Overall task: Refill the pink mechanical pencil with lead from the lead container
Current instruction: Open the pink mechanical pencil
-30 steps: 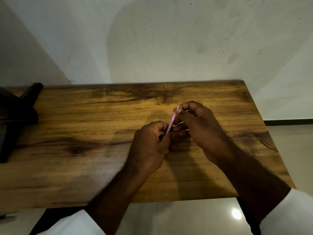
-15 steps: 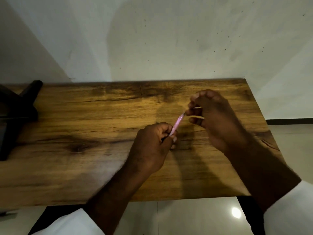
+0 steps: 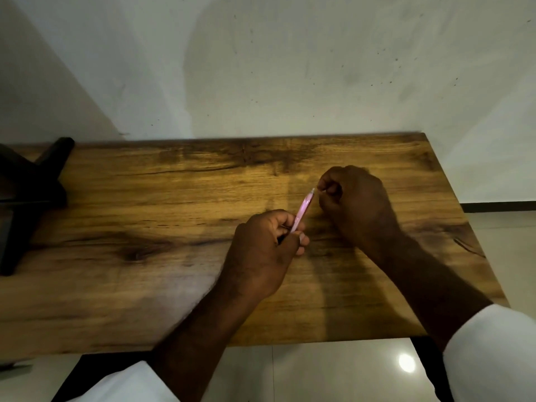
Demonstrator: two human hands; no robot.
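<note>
- L hand [image 3: 261, 250] over the middle of the wooden table [image 3: 145, 216], fingers curled, thumb & forefinger pinching the lower end of the pink pencil [image 3: 303, 209]
- Pencil slants up & to the right out of that pinch; its upper end is pale/clear & sits right at the R hand's fingertips
- Lower tip of pencil hidden inside the L hand's grip; a thin dark bit shows by the fingers there, can't tell what it is
- R hand [image 3: 356, 204] further back & to the right, fingers bunched tight, thumb & forefinger pressed together on something thin & pale at the pencil's upper end; too small & blurred to tell if it's a lead, a cap or sth else
- Both hands close together, not touching each other; only the pencil spans the gap
- Both hands look held just above the tabletop, w/ their shadows on the wood beneath
- Lead container: can't make it out anywhere in view; if it's in the R hand, fingers cover it
- White sleeves [image 3: 493, 352] on both forearms, at the bottom corners
- Dark stand w/ crossed legs [image 3: 32, 181] on the table's far left edge, well apart from the hands
- Pale wall [image 3: 290, 68] behind table; glossy tiled floor [image 3: 333, 372] below its near edge w/ a bright light spot
</note>
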